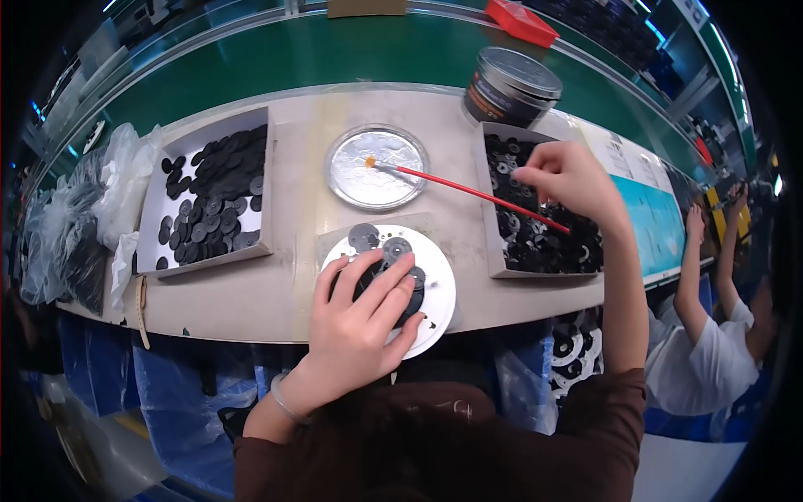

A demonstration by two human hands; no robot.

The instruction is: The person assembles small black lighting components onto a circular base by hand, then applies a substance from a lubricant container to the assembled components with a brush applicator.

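Resting wide on discs (396,248): left hand (355,326); right hand (575,180) (grip unclear) over box (497,266) of black parts (530,249).

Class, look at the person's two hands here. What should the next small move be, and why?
Probably the right hand should dip to the small black parts and take one: it is over their box with fingers curled, though whether it already holds something is unclear. The left hand partly covers dark discs on the white plate.
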